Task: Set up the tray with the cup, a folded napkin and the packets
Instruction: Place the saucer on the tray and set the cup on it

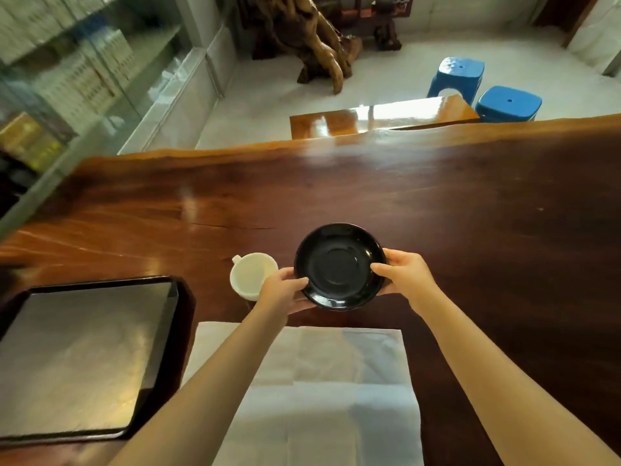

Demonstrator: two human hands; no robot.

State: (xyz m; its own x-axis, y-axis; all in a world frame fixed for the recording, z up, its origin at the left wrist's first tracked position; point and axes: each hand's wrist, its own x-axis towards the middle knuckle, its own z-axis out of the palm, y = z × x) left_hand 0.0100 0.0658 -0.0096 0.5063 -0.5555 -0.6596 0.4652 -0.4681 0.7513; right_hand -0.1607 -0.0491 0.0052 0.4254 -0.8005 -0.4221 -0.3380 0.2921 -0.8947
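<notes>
- Two bare forearms reach forward from the bottom edge of the head view, running up over a white napkin (312, 391) that lies spread flat on the dark wooden table (470, 213), at its near edge.
- Left hand (280, 292) grips the left rim of a black saucer (339, 265): the thumb lies over the rim, the fingers curl underneath, and the wrist is nearly straight.
- Right hand (401, 275) mirrors it on the right rim, thumb on top and pointing inward, fingers wrapped under and behind the edge.
- Between the two hands the saucer is held roughly level, tipped slightly toward the camera; I cannot tell whether its base touches the table.
- Just left of the saucer stands a white cup (252, 275), upright on the table with its handle turned to the far left; the left hand's knuckles overlap its near right edge in the view.
- Further left, at the table's near corner, sits a dark rectangular tray (183, 307) with a shiny floor, well apart from the saucer.
- No packets can be made out.
</notes>
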